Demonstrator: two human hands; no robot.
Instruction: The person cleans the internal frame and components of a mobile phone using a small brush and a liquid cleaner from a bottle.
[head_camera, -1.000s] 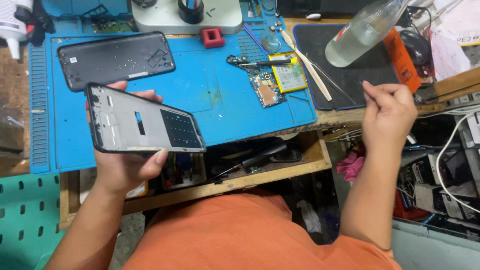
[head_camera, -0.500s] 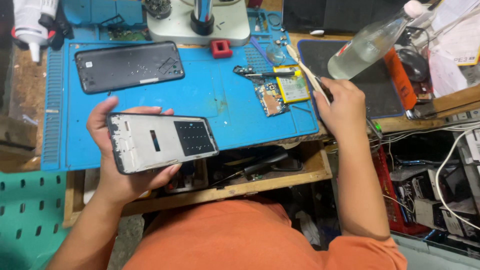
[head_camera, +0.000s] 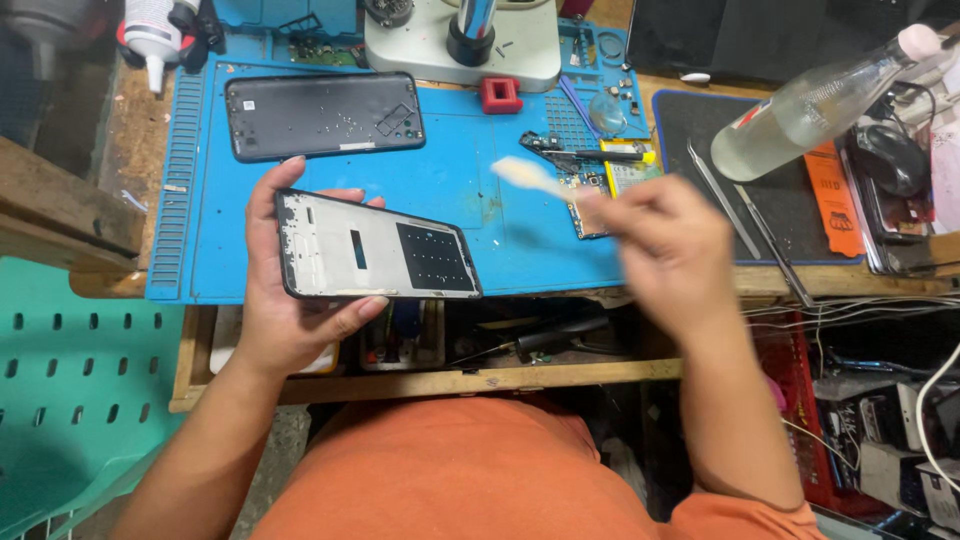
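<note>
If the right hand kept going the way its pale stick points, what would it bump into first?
The right hand aims its blurred pale stick up and left. Probably the dark phone back cover lying on the blue mat comes first, though the stick may be passing above it; depth is unclear.

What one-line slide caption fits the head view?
Left hand holds an opened phone frame above a blue work mat; blurred right hand lifts a pale flat stick.

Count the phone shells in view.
2: an open phone frame held in the left hand; a dark back cover on the blue mat. Clutter may hide others.
</note>
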